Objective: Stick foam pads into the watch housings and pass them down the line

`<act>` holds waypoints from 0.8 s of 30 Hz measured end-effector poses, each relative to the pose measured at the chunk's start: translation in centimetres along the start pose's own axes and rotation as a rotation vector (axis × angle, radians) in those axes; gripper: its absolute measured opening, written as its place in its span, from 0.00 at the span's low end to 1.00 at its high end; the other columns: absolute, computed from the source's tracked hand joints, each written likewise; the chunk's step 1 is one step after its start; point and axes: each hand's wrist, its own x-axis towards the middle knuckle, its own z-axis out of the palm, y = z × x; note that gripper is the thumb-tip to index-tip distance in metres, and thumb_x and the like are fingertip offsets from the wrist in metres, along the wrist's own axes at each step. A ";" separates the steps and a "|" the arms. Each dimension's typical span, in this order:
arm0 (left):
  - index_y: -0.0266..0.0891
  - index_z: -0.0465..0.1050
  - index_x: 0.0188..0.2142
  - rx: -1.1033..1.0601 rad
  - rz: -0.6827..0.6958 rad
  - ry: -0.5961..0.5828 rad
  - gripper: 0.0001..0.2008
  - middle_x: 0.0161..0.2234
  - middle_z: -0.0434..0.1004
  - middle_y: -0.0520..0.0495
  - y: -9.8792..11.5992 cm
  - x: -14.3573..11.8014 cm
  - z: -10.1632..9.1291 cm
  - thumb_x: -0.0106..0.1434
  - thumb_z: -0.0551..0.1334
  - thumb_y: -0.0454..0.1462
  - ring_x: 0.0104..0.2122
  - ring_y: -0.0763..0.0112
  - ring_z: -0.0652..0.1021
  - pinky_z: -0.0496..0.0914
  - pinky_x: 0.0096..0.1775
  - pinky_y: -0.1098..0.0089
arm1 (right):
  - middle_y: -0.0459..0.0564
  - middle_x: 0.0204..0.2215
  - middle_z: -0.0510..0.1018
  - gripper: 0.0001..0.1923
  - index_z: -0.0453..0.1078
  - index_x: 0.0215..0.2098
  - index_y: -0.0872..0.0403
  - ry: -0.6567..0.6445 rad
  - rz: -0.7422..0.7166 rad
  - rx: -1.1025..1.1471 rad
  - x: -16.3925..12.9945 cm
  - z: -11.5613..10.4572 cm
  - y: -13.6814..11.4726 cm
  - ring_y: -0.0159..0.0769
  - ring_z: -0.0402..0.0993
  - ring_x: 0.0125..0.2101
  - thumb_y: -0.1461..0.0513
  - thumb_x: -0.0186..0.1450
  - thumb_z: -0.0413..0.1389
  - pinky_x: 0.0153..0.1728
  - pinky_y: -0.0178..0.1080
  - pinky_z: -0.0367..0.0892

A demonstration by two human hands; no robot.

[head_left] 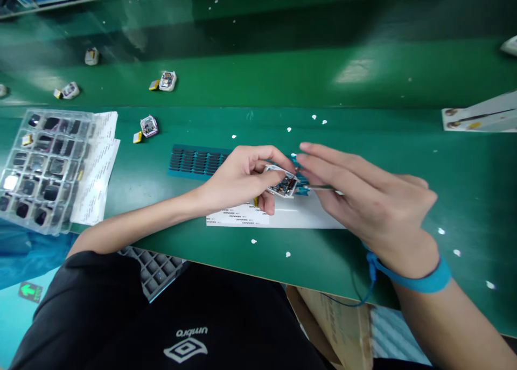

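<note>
Above green desk: left hand pinches small white square module; right hand grips thin metal tweezers; slip could scratch exposed board.

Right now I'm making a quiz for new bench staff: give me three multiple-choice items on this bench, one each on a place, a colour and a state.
1. Where is the clear compartment tray? A far left of the bench, B under the hands, C far right.
2. What colour is the wrist strap? A red, B blue, C yellow.
3. The left hand is: A flat and empty, B pinching a small module, C off the bench.

A: it lies at the left edge.
B: a blue band circles the right wrist.
B: fingers close on the module.
</note>
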 end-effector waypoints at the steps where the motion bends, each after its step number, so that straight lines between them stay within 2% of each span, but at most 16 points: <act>1: 0.36 0.71 0.38 0.005 -0.001 0.003 0.06 0.20 0.73 0.57 0.0 0.0 0.0 0.69 0.58 0.26 0.17 0.78 0.79 0.71 0.21 0.81 | 0.44 0.52 0.86 0.21 0.76 0.57 0.46 0.006 -0.020 -0.012 -0.1 -0.1 -0.1 0.34 0.87 0.37 0.73 0.71 0.60 0.21 0.35 0.67; 8: 0.38 0.67 0.38 0.015 0.007 0.000 0.07 0.19 0.72 0.59 -0.2 0.2 -0.2 0.69 0.57 0.26 0.17 0.77 0.79 0.70 0.20 0.80 | 0.45 0.53 0.85 0.18 0.77 0.55 0.46 0.023 -0.069 -0.045 -0.4 -0.2 0.0 0.30 0.83 0.26 0.70 0.71 0.62 0.19 0.36 0.65; 12: 0.38 0.67 0.38 0.033 0.036 -0.001 0.07 0.19 0.71 0.59 -0.6 0.2 -0.2 0.69 0.57 0.25 0.17 0.76 0.80 0.71 0.20 0.79 | 0.44 0.53 0.85 0.26 0.77 0.59 0.42 -0.018 -0.015 0.074 -1.0 -0.1 0.2 0.33 0.84 0.29 0.74 0.70 0.58 0.20 0.38 0.66; 18: 0.39 0.66 0.39 0.068 0.130 0.041 0.07 0.25 0.74 0.57 -1.4 0.4 -0.2 0.67 0.58 0.26 0.20 0.77 0.81 0.74 0.22 0.79 | 0.47 0.53 0.85 0.32 0.74 0.63 0.46 -0.037 -0.001 0.129 -1.6 0.4 -0.1 0.41 0.88 0.39 0.77 0.68 0.52 0.28 0.39 0.76; 21: 0.39 0.66 0.40 0.037 0.118 0.018 0.07 0.28 0.76 0.56 -1.7 0.3 0.1 0.68 0.58 0.26 0.23 0.77 0.82 0.78 0.26 0.78 | 0.49 0.53 0.84 0.31 0.72 0.65 0.49 -0.037 -0.039 0.098 -1.6 0.6 -0.5 0.42 0.88 0.36 0.77 0.68 0.52 0.26 0.40 0.75; 24: 0.39 0.65 0.40 0.025 0.150 0.054 0.06 0.29 0.77 0.55 -1.9 0.1 0.5 0.69 0.58 0.27 0.22 0.79 0.81 0.78 0.26 0.78 | 0.54 0.54 0.83 0.29 0.72 0.65 0.53 -0.066 -0.061 0.051 -1.5 0.6 -0.9 0.44 0.87 0.33 0.76 0.68 0.56 0.24 0.42 0.74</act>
